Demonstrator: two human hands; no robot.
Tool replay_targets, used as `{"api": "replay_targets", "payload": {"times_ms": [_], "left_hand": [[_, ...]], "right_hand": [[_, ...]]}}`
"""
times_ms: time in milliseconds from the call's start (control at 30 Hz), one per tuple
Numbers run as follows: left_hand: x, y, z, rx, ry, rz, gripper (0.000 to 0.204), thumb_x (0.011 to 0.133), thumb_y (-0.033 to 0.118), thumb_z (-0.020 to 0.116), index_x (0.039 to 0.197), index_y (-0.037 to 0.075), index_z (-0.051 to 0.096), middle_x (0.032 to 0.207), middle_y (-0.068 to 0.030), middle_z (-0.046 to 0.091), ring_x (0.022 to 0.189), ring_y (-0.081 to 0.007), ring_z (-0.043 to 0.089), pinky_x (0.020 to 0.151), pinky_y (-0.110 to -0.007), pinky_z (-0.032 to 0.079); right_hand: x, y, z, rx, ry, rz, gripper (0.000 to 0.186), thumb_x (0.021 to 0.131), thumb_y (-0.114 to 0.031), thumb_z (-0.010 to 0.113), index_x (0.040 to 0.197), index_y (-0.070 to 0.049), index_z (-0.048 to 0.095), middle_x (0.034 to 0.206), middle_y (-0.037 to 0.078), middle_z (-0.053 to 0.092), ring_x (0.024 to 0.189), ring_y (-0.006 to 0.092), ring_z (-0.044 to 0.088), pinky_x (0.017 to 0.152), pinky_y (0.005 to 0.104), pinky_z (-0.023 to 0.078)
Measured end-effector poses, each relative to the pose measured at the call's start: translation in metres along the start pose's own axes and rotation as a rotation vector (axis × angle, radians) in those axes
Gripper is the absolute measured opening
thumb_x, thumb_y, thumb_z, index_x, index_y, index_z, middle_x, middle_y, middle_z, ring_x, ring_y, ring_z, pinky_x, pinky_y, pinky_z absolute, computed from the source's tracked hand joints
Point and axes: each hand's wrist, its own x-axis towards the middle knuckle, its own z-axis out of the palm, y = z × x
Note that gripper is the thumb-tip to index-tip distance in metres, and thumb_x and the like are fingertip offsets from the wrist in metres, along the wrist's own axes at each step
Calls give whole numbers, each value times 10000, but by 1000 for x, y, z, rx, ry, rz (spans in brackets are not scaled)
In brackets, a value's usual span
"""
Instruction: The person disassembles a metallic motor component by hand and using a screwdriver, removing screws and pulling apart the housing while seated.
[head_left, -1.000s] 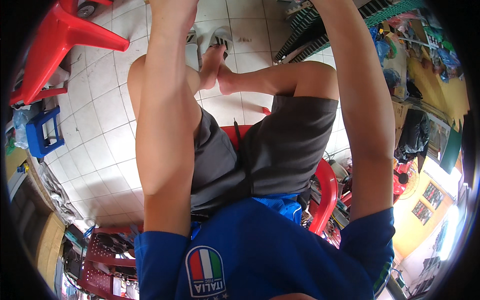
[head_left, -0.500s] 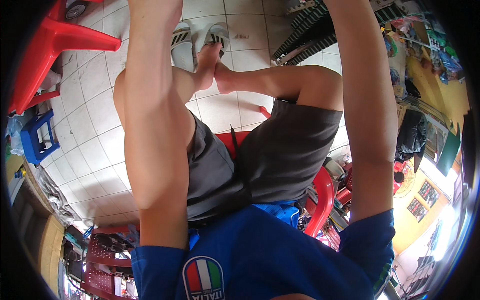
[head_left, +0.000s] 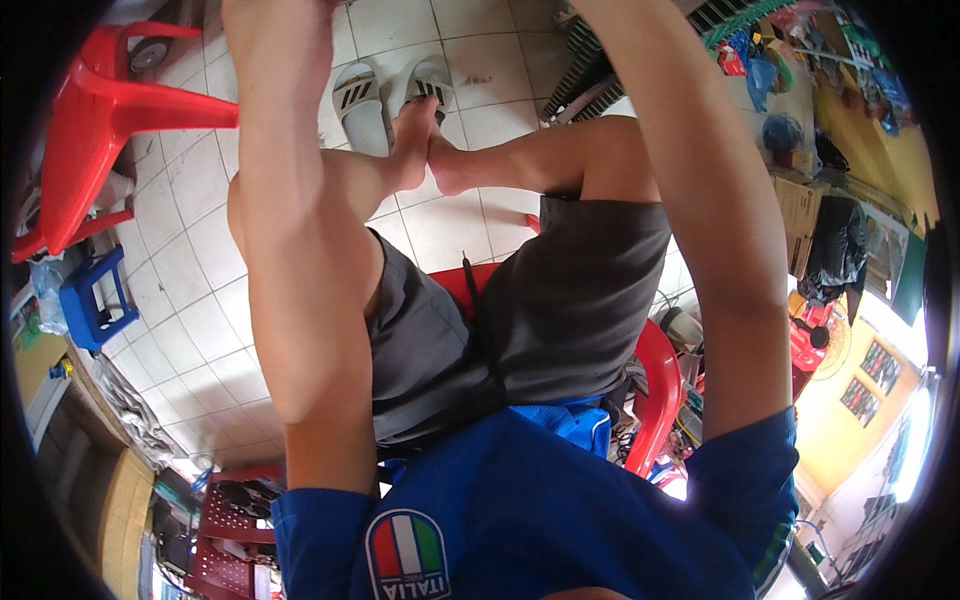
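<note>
Both my arms stretch up past the upper edge, so neither hand shows. My left forearm point(head_left: 285, 130) runs up at the left as far as about the wrist. On the right, my right forearm point(head_left: 670, 110) slants inward toward the top. What the hands hold or touch is hidden. Between the arms are my lap in dark grey shorts point(head_left: 560, 300) and my bare feet point(head_left: 445, 165), crossed at the ankles. A pair of light slides point(head_left: 362, 115) with dark stripes lies on the tiles just beyond them.
I sit on a red plastic chair point(head_left: 658, 400). Another red chair point(head_left: 110, 110) and a blue stool point(head_left: 97, 300) stand at the left on the white tiled floor point(head_left: 190, 190). Black ribbed strips point(head_left: 585, 75) stand at the top right. A black bag point(head_left: 835, 245) hangs by the right wall.
My right forearm has swung inward to the left, and the left one has shifted slightly left. The view has tilted a little; my legs stay in place.
</note>
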Motion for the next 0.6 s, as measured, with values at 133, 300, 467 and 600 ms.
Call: {"api": "replay_targets", "payload": {"times_ms": [133,300,467,600], "left_hand": [[0,-4,-15,-109,-192,-56,422,904,165,731,1256,12,557,1034,-84,686,897,-197,682,806,-342,549],[9,6,-17,-94,-239,-98,442,951,201,666,1317,7,510,1159,-78,662,1061,-247,641,950,-464,533],[-1,27,-41,9,-61,-131,531,996,295,569,1448,52,434,1430,-106,518,1294,-293,518,1099,-468,406],[-3,52,-73,198,26,-266,562,986,281,524,1467,18,400,1466,-152,484,1329,-295,490,1121,-466,405]], "right_hand": [[-3,3,-4,-83,20,33,257,907,-215,648,900,28,734,835,192,720,737,282,703,710,399,553],[-6,-13,-26,-191,-6,27,216,882,-224,646,865,-30,739,839,143,719,776,261,698,745,429,539],[-12,-57,-5,-244,-101,-40,178,856,-234,644,829,-88,743,844,93,717,815,241,692,780,459,525],[-17,-96,28,-180,160,27,153,795,-209,643,862,-126,753,920,84,710,929,255,637,932,535,424]]}}
